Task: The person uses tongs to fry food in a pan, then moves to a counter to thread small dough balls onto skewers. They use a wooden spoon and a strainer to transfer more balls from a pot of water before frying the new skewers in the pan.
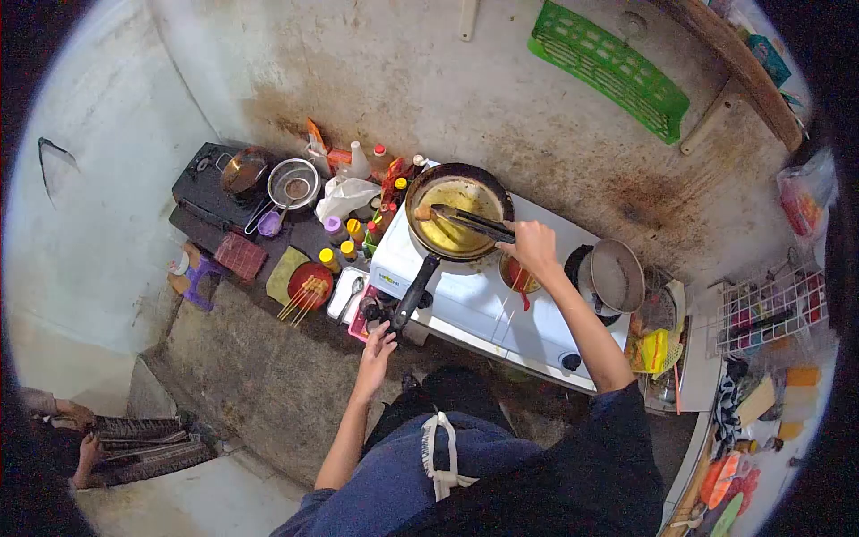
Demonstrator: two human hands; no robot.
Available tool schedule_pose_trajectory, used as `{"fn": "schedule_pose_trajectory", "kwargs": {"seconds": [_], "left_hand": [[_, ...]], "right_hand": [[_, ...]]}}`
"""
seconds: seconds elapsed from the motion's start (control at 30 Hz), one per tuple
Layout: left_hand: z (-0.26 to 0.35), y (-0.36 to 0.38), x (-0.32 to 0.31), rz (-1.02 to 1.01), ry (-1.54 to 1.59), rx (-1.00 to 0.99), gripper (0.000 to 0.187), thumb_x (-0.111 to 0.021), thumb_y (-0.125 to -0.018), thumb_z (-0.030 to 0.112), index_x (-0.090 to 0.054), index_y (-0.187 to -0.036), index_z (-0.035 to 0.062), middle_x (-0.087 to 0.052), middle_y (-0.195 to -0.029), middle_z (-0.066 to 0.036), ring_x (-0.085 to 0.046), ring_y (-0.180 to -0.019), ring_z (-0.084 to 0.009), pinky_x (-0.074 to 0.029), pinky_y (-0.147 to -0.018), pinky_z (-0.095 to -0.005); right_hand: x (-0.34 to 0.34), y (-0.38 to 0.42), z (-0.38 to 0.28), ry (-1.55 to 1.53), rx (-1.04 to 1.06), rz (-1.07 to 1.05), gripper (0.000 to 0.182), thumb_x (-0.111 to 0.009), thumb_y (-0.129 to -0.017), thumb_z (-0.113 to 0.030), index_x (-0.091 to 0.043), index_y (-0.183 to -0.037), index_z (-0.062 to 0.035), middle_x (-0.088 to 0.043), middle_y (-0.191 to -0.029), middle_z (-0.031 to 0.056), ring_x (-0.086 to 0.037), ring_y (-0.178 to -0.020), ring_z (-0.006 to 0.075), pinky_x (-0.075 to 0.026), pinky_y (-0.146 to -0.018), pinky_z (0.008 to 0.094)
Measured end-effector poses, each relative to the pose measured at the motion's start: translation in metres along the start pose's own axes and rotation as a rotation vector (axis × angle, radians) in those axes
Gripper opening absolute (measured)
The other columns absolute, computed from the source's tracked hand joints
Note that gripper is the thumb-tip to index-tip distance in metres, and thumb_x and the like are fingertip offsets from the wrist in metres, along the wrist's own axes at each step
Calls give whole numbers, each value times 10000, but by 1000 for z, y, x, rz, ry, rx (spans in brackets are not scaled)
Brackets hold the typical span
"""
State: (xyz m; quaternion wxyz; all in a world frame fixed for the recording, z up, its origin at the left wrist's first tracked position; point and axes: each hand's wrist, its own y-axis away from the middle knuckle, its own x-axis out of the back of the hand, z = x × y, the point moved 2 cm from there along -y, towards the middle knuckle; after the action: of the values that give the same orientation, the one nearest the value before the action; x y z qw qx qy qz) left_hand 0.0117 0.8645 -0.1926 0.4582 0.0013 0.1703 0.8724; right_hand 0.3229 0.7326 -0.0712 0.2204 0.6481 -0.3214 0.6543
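Note:
My right hand [535,246] is wrapped round dark tongs [472,222], which reach over the frying pan [417,215]. At their tips is a small browned piece of food [423,213], above yellow oil [452,237] in the pan. The pan sits on the left side of a white gas stove [483,295], its black handle [416,294] pointing towards me. At the handle's end, the fingers of my left hand [378,347] close around the tip. Just right of the pan, a small bowl [519,273] with sticks in it is partly behind my right hand.
Left of the stove are a red plate of skewers [309,286], a white tray [347,295] with a spoon, several sauce bottles [349,251] and a strainer [293,183]. A second pan [617,276] stands at the stove's right. Another person's hands [82,438] show at lower left.

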Motion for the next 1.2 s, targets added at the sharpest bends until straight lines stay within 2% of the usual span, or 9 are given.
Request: {"fn": "schedule_pose_trajectory", "kwargs": {"seconds": [0.3, 0.67, 1.0, 1.07, 1.1, 1.13, 1.17, 1.2], "left_hand": [[-4, -1, 2, -7, -30, -50, 423, -459, -828, 39, -368, -1241, 17, -400, -1221, -90, -436, -1110, -190, -349, -922, -289], [-11, -2, 3, -16, -8, -45, 428, -466, -829, 45, -363, -1243, 11, -397, -1232, -85, -436, -1108, -185, -348, -922, -280], [-9, 0, 0, -17, 11, -26, 430, -461, -834, 39, -351, -1249, 13, -395, -1243, -88, -426, -1116, -186, -336, -932, -280], [-12, 0, -2, 8, 4, -62, 419, -471, -843, 85, -366, -1243, 18, -447, -1181, -99, -453, -1091, -183, -350, -921, -279], [-12, 0, 0, 34, -2, -98, 413, -482, -852, 131, -380, -1237, 24, -499, -1119, -110, -479, -1066, -180, -365, -911, -279], [-13, -1, 2, 37, -3, -101, 413, -482, -852, 131, -380, -1237, 24, -499, -1119, -110, -479, -1066, -180, -365, -911, -279], [-14, 0, 3, 24, 21, -67, 418, -470, -844, 86, -366, -1244, 20, -442, -1190, -100, -449, -1096, -184, -349, -923, -278], [-14, 0, 3, 11, 47, -34, 427, -458, -837, 40, -352, -1250, 17, -385, -1261, -89, -419, -1126, -188, -334, -936, -278]], "right_hand": [[-2, -2, -1, 36, 43, 19, 389, -720, -600, -338, -650, -936, -156, -616, -680, 125, -609, -646, 281, -487, -573, 380], [-4, 0, -2, 42, 66, 30, 392, -717, -608, -314, -645, -937, -114, -612, -675, 146, -606, -626, 287, -486, -569, 372], [-4, 1, 0, 23, 85, 53, 392, -719, -597, -321, -648, -927, -121, -608, -671, 154, -606, -635, 289, -484, -568, 372], [1, -2, 0, 15, 66, 34, 342, -723, -594, -347, -646, -793, -81, -608, -671, 137, -609, -651, 290, -487, -570, 377], [6, -3, -1, 12, 68, 38, 342, -723, -594, -347, -646, -793, -81, -608, -671, 137, -609, -651, 290, -487, -570, 377], [13, -5, 3, -52, 44, 48, 353, -726, -586, -352, -648, -818, -98, -608, -667, 131, -608, -649, 289, -487, -575, 379], [20, -5, 5, -115, 19, 56, 368, -728, -578, -358, -651, -844, -115, -607, -663, 124, -607, -646, 288, -486, -580, 381], [24, -10, 10, -19, 4, 10, 476, -725, -547, -403, -638, -963, -188, -619, -713, 111, -605, -681, 267, -480, -607, 372]]}}
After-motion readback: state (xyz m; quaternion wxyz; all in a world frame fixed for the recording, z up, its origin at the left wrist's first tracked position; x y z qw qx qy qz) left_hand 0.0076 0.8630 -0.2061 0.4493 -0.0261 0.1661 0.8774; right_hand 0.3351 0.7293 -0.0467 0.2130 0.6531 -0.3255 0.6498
